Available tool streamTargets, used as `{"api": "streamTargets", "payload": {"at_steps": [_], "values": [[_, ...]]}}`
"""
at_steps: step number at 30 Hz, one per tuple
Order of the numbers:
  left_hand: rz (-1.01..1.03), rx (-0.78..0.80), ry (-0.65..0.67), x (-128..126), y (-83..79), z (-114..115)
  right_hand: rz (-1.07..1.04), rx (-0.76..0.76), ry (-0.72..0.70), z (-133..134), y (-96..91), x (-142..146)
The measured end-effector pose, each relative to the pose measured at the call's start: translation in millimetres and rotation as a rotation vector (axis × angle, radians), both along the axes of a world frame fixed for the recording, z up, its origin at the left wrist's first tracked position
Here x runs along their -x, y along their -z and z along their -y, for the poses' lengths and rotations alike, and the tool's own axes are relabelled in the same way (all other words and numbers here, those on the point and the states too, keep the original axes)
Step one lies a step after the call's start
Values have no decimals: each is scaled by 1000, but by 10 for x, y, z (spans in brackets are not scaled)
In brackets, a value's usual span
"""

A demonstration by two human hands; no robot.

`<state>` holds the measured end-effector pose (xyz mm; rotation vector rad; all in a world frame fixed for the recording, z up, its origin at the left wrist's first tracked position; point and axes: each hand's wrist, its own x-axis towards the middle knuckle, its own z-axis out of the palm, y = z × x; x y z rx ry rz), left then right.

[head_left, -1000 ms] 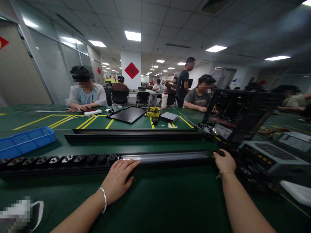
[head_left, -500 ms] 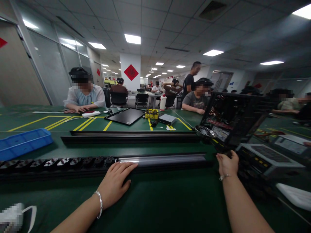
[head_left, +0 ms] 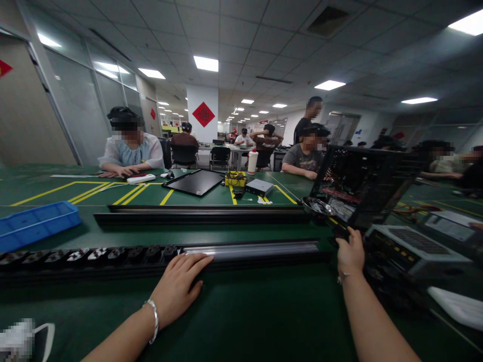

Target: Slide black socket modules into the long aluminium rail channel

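Note:
My left hand (head_left: 182,281) lies with its fingers stretched out on the near edge of a long black rail (head_left: 264,260). Left of my fingertips, a row of black socket modules (head_left: 116,254) sits in the rail. The right part of the rail shows a bare, shiny inner face. My right hand (head_left: 350,254) is beyond the rail's right end, its fingers curled at a dark piece below an open computer case (head_left: 372,186). That piece blends into the dark parts around it, so its kind is unclear.
Two more black rails (head_left: 204,217) lie behind. A blue bin (head_left: 37,226) stands left, a metal bowl (head_left: 317,207) by the case, a power supply (head_left: 418,246) at right. Beyond are a black panel (head_left: 194,182), a grey box (head_left: 258,187) and seated people.
My right hand has moved slightly away from me and turned, its fingers now closer in at the dark piece. My left hand has stayed on the rail.

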<state>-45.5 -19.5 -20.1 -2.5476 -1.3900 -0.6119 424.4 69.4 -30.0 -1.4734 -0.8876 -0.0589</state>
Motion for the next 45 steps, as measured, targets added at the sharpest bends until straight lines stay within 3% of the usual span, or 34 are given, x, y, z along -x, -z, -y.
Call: {"api": "streamTargets", "payload": {"at_steps": [2, 4, 9, 11, 15, 18, 24, 45], "values": [[12, -81, 11, 18, -34, -4, 98, 106, 83, 49, -69, 147], [24, -203, -7, 62, -85, -11, 240, 168, 68, 97, -143, 357], [89, -442, -324, 279, -179, -63, 637, 280, -208, 231, -247, 1111], [63, -383, -387, 378, -181, -96, 773, 360, -341, 304, -253, 1409], [-30, -124, -304, 518, -167, -149, 941, 526, -530, 425, -272, 1755], [-48, -39, -275, 563, -171, -157, 945, 592, -553, 452, -301, 1792], [-69, -98, -367, 630, -176, -146, 938, 590, -549, 447, -319, 1767], [-38, -16, -355, 665, -178, -189, 959, 582, -554, 460, -333, 1781]]}}
